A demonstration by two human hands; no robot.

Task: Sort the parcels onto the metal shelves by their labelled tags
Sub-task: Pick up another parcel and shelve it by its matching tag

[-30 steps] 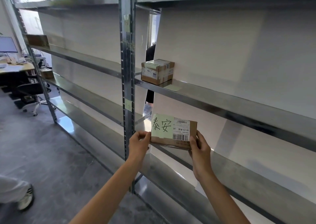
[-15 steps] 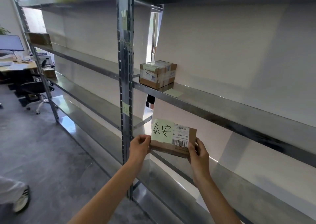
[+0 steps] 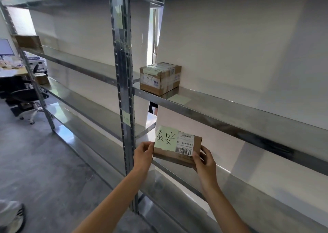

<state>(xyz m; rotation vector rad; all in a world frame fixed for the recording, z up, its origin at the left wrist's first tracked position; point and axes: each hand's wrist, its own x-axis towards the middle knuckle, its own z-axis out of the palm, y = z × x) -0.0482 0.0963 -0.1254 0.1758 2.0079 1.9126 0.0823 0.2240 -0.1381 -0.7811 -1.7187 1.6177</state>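
Observation:
I hold a flat brown cardboard parcel [image 3: 184, 155] in front of the metal shelves. It carries a green note with handwritten characters and a white barcode label. My left hand [image 3: 142, 154] grips its left edge and my right hand [image 3: 204, 160] grips its right edge. The parcel hovers above the lower shelf [image 3: 179, 190], just right of the upright post [image 3: 124, 90]. A green tag [image 3: 126, 118] is stuck on that post at the parcel's height. One shelf up [image 3: 221, 110] stands a taped cube-shaped parcel [image 3: 159, 78] with a loose green note [image 3: 179, 99] beside it.
More shelves run off to the left, with a brown box [image 3: 29, 42] on an upper one and another box [image 3: 41, 78] lower down. An office chair [image 3: 26, 97] and a desk with a monitor [image 3: 6, 47] stand at far left. A person's shoe [image 3: 15, 218] shows at bottom left.
The parcel has sunk a little toward the lower shelf while both hands keep their hold. My view has shifted slightly toward the shelves.

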